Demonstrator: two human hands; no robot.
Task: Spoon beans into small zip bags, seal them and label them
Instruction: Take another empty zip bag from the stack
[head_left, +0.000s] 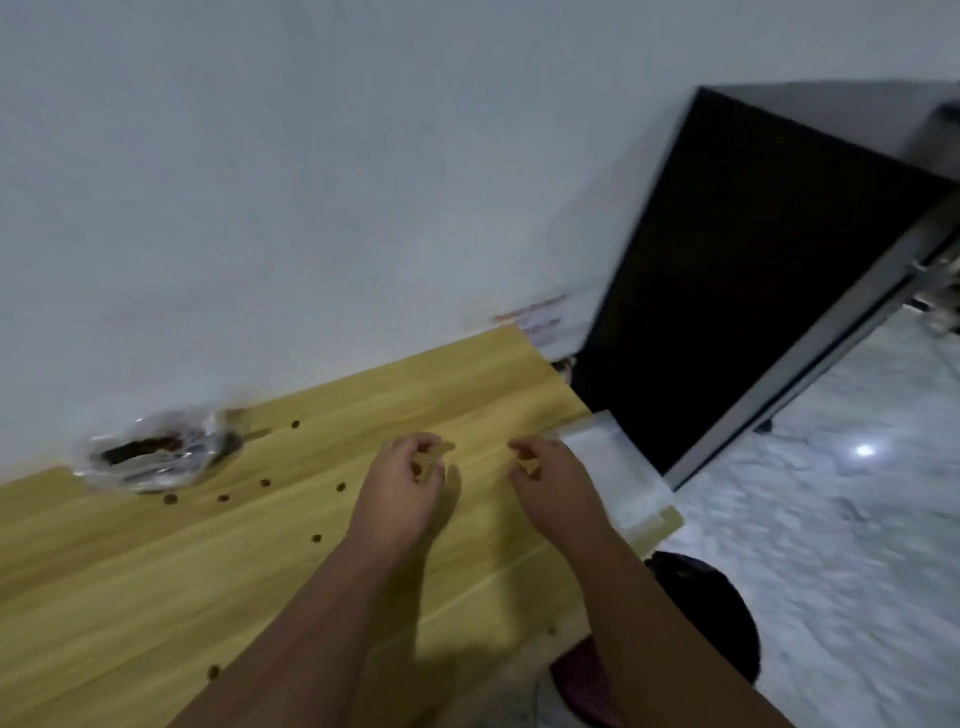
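**Q:** What is in view?

**A:** A yellow wood-grain tabletop (156, 582) runs on a slant beneath a plain pale wall (260, 182), seen from above. Two bare forearms reach in from the bottom edge.

**Q:** What are the hands doing?

**A:** The left hand (402, 486) and right hand (550, 480) hover side by side over the middle of the tabletop, a small gap between them. On both, the fingers (423, 441) are curled inward, with thumb and forefinger close together. The picture is blurred, so I cannot tell whether either hand pinches something thin and clear or holds nothing.

**Q:** Where are the beans?

**A:** A crumpled clear plastic bag (156, 457) holding dark red-brown beans lies at the far left of the tabletop, against the wall. Several loose beans (265, 482) are scattered on the wood between that bag and the left hand, and one more lies near the front edge.

**Q:** And the small zip bags?

**A:** A flat pile of clear zip bags (613, 467) lies at the right edge of the tabletop, just beside the right hand and partly behind it.

**Q:** Anything else?

**A:** A tall black panel (753, 270) stands to the right of the tabletop, on a pale marbled floor (831, 519). A dark round object (711, 608) and some reddish cloth (582, 680) show below the table's right edge.
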